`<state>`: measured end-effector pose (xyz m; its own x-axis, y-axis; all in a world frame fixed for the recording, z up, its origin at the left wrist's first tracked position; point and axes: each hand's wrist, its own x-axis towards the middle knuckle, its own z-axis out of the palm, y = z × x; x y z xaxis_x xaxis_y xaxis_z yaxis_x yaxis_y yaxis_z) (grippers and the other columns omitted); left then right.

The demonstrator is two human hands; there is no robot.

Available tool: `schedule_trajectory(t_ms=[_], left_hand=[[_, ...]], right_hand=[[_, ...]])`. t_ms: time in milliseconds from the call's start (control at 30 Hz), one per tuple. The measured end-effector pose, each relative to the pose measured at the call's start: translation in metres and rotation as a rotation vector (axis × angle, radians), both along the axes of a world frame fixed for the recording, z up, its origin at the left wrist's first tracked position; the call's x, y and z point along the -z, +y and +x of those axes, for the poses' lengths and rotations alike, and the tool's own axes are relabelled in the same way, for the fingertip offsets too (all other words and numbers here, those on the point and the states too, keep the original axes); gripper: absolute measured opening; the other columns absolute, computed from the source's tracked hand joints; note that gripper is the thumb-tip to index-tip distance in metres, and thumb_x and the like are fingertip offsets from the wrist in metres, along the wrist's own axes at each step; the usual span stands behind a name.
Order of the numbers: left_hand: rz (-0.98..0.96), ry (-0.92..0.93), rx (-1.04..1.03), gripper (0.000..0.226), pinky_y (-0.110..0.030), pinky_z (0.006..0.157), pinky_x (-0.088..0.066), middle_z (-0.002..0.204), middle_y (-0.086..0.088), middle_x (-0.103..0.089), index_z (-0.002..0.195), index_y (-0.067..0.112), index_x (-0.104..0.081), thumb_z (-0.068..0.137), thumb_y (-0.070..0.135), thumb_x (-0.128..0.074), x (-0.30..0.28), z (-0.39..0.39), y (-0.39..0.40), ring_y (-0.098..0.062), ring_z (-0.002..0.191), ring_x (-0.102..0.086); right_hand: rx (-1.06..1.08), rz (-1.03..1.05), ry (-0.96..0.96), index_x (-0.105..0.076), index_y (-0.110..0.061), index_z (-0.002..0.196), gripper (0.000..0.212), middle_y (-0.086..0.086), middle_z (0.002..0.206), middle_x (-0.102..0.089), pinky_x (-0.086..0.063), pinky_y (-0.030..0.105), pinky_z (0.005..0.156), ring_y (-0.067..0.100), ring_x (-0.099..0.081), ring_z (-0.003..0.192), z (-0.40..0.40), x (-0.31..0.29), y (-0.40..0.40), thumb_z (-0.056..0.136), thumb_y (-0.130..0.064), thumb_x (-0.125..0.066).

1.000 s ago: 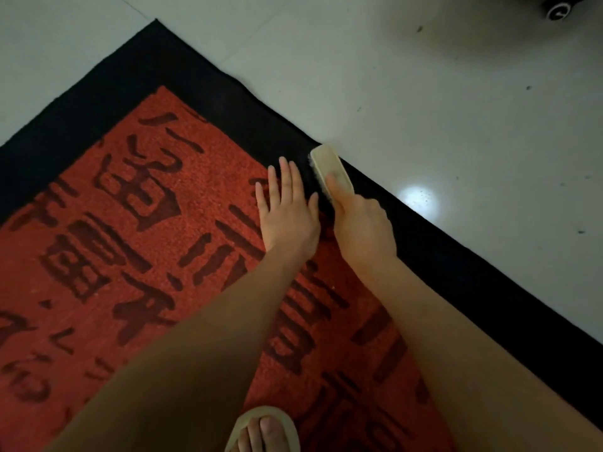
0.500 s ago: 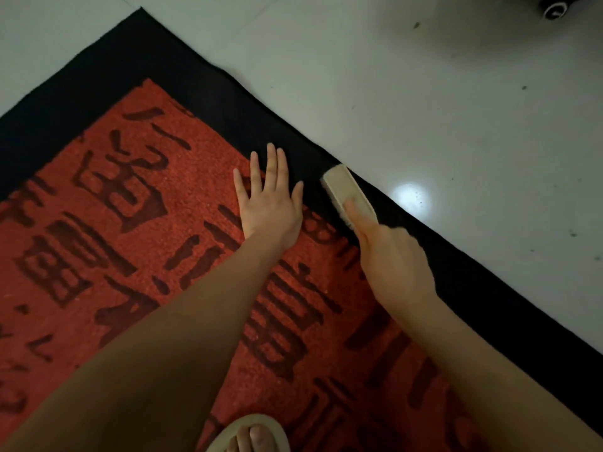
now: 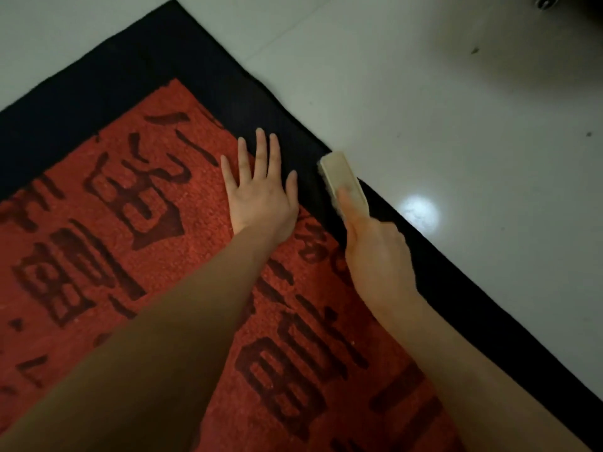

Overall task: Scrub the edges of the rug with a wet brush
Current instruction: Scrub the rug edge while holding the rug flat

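Brush (image 3: 339, 181) under right hand (image 3: 375, 252) fingers (image 3: 347, 203).

1. A red pile rug (image 3: 182, 243) with dark character-like markings and a wide black border is lying flat on a pale floor, 1 corner pointing toward the top of the view.
2. A pale, oblong scrubbing brush (image 3: 342, 181) with a smooth cream back is sitting bristles-down on the black border along the rug's right edge, its long side running parallel to that edge, its near end being gripped.
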<state>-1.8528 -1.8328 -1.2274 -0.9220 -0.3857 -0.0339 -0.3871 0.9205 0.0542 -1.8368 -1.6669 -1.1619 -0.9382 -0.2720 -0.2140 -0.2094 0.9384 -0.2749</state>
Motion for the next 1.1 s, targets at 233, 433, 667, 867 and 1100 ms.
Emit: schedule_trajectory(t_ms=[233, 433, 667, 867, 1100], left_hand=[[0.015, -0.001, -0.016, 0.063, -0.051, 0.121, 0.002, 0.165, 0.001, 0.004, 0.158, 0.019, 0.0, 0.102, 0.046, -0.017, 0.001, -0.014, -0.012, -0.029, 0.151, 0.006], [0.052, 0.026, -0.079, 0.059, -0.047, 0.122, 0.001, 0.165, 0.003, 0.0, 0.158, 0.016, -0.004, 0.104, 0.038, -0.016, 0.002, -0.031, -0.031, -0.026, 0.151, 0.003], [0.294, 0.345, -0.187, 0.06, -0.03, 0.123, -0.006, 0.16, -0.012, -0.022, 0.153, 0.002, -0.021, 0.093, 0.003, -0.027, 0.001, -0.03, -0.037, -0.022, 0.15, -0.017], [0.247, 0.233, -0.113, 0.063, -0.033, 0.123, -0.001, 0.162, -0.016, -0.013, 0.153, 0.001, -0.019, 0.091, 0.005, -0.029, -0.001, -0.025, -0.04, -0.027, 0.151, -0.008], [0.207, 0.042, -0.035, 0.056, -0.033, 0.122, 0.0, 0.164, -0.013, -0.002, 0.155, 0.004, -0.01, 0.102, 0.008, -0.027, -0.01, -0.027, -0.052, -0.025, 0.151, -0.001]], right_hand=[[-0.101, -0.14, 0.019, -0.025, -0.032, 0.149, 0.054, 0.018, 0.096, -0.061, -0.031, 0.036, 0.065, 0.038, -0.059, 0.086, -0.056, 0.021, -0.059, 0.098, -0.017, -0.035], [-0.154, -0.103, 0.017, -0.025, -0.039, 0.15, 0.058, 0.026, 0.099, -0.063, -0.04, 0.042, 0.069, 0.044, -0.059, 0.088, -0.061, 0.012, -0.048, 0.099, -0.015, -0.038], [-0.429, -0.144, -0.077, -0.031, -0.046, 0.146, 0.051, 0.028, 0.099, -0.064, -0.051, 0.047, 0.075, 0.044, -0.063, 0.087, -0.069, -0.006, -0.015, 0.101, -0.024, -0.041], [-0.162, -0.088, 0.022, -0.029, -0.038, 0.149, 0.06, 0.026, 0.106, -0.061, -0.045, 0.046, 0.08, 0.044, -0.058, 0.096, -0.118, 0.006, -0.045, 0.096, -0.01, -0.037], [-0.278, -0.043, 0.039, -0.026, -0.042, 0.148, 0.059, 0.022, 0.107, -0.063, -0.046, 0.044, 0.077, 0.042, -0.061, 0.095, -0.091, 0.011, -0.039, 0.096, -0.016, -0.039]])
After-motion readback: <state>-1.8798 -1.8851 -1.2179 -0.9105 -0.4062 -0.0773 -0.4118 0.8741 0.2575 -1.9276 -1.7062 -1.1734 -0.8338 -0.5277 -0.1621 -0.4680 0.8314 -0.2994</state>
